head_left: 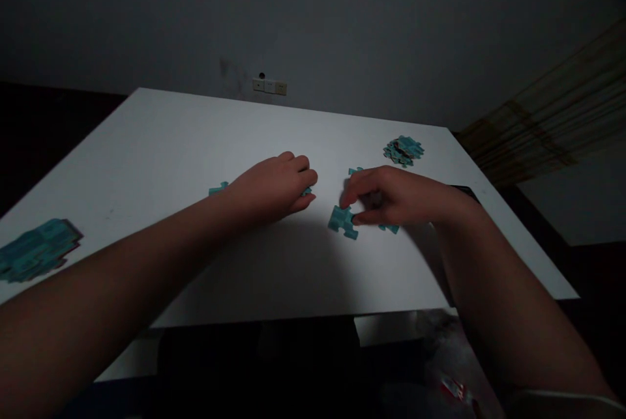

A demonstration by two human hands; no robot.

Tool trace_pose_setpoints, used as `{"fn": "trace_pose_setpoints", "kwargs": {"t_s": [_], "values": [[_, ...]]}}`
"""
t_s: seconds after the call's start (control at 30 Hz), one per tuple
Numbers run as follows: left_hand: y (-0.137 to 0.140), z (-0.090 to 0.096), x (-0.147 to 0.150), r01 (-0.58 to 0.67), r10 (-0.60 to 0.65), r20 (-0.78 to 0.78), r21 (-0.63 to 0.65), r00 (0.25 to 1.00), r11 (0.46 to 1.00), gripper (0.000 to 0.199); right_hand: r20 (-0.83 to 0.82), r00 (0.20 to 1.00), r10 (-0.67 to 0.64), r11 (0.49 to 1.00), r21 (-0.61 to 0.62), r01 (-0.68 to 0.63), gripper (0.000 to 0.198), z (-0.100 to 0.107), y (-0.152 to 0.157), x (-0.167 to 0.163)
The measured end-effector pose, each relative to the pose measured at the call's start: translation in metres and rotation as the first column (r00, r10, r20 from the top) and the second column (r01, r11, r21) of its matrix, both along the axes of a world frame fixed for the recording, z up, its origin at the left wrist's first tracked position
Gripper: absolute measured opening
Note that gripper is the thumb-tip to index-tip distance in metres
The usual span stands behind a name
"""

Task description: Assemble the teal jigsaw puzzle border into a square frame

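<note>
My right hand point(391, 196) has its thumb and index finger on the edge of a teal jigsaw puzzle piece point(343, 221), which lies on or just above the white table point(274, 275). Curled over the tabletop, my left hand point(281, 183) closes on another teal puzzle piece point(306, 191), mostly hidden by the fingers. Part of a puzzle piece point(218, 188) shows beyond my left wrist. Two more pieces are partly covered by my right hand: one puzzle piece point(356, 170) behind it and one puzzle piece point(390, 229) beneath it.
A loose heap of puzzle pieces point(403, 150) lies at the back right. More teal pieces form a stack or cluster point(39, 249) at the left edge. A dark flat object point(464, 191) is partly under my right forearm. Wall sockets point(269, 86) sit behind the table.
</note>
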State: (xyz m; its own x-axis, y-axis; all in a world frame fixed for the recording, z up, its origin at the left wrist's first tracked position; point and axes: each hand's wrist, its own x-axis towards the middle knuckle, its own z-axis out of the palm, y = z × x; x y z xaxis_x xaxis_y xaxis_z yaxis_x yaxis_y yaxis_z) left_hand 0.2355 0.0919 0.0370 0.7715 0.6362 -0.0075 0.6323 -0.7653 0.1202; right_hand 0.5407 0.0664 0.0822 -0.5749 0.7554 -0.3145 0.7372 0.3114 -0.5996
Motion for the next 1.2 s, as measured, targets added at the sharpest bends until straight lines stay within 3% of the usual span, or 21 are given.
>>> {"fn": "trace_pose_setpoints", "kwargs": {"t_s": [0.2, 0.3, 0.47, 0.57, 0.77, 0.87, 0.97, 1.2], "values": [[0.003, 0.002, -0.002, -0.072, 0.073, 0.038, -0.043, 0.997, 0.997, 0.035, -0.101, 0.987, 0.125, 0.99, -0.059, -0.132, 0.018, -0.004, -0.002, -0.012], [0.006, -0.001, -0.003, -0.091, 0.093, 0.044, -0.044, 0.995, 0.995, 0.036, -0.075, 0.991, 0.113, 0.992, -0.039, -0.116, 0.017, -0.005, -0.004, -0.011], [0.014, -0.009, -0.004, -0.087, 0.085, 0.083, 0.021, 0.993, 0.996, 0.032, -0.053, 0.992, 0.113, 0.973, -0.196, -0.121, 0.028, 0.0, -0.009, -0.012], [0.024, -0.011, -0.008, -0.135, 0.133, 0.1, 0.014, 0.986, 0.991, 0.032, -0.082, 0.988, 0.132, 0.966, -0.212, -0.147, 0.025, 0.002, -0.012, -0.018], [0.055, -0.007, -0.037, -0.328, 0.328, 0.06, -0.012, 0.943, 0.945, 0.043, -0.116, 0.955, 0.271, 0.96, -0.042, -0.278, 0.015, -0.014, -0.01, -0.02], [0.069, -0.011, -0.054, -0.353, 0.355, 0.101, -0.032, 0.93, 0.935, 0.045, -0.046, 0.977, 0.207, 0.969, 0.151, -0.198, 0.034, -0.024, -0.011, -0.023], [0.077, -0.017, -0.063, -0.365, 0.367, 0.153, -0.042, 0.918, 0.93, 0.046, -0.027, 0.986, 0.164, 0.943, 0.296, -0.148, 0.059, -0.032, -0.015, -0.03], [0.082, -0.025, -0.064, -0.429, 0.431, 0.219, -0.06, 0.875, 0.901, 0.044, -0.149, 0.968, 0.201, 0.926, 0.351, -0.138, 0.028, -0.044, -0.016, -0.039]]}}
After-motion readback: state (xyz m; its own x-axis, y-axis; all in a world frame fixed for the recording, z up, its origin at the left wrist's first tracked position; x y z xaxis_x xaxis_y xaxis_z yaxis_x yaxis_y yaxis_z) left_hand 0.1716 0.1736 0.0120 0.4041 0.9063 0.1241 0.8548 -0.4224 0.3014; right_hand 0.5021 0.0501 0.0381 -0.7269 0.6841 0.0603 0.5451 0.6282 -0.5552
